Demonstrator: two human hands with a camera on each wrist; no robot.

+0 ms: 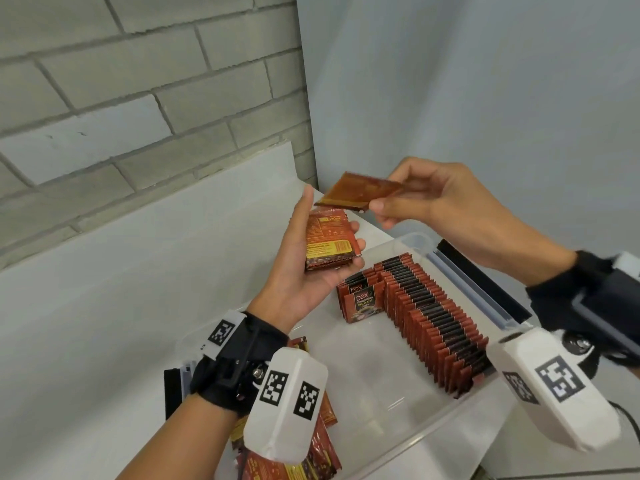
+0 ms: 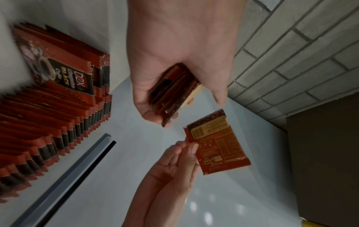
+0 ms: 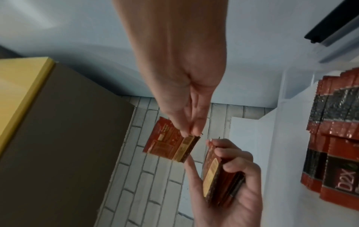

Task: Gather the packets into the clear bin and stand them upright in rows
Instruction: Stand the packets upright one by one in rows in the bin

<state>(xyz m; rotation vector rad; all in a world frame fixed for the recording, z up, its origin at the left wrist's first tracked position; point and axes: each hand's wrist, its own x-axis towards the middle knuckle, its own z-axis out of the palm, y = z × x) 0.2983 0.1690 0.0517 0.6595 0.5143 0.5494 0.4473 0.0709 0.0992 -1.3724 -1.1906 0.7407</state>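
While the left hand (image 1: pixel 301 271) cups a small stack of packets (image 1: pixel 329 244) palm-up, fingers curled round its edges, the right hand (image 1: pixel 426 199) pinches a single packet (image 1: pixel 360 194) between thumb and fingertips, just above the stack, not touching it. Both are raised over the clear bin's (image 1: pixel 408 441) far-left corner. Along the bin's right wall, a long row of packets (image 1: pixel 436 320) stands upright; a short row (image 1: pixel 360 299) starts beside its far end. Loose packets (image 1: pixel 322 455) lie at the near-left corner.
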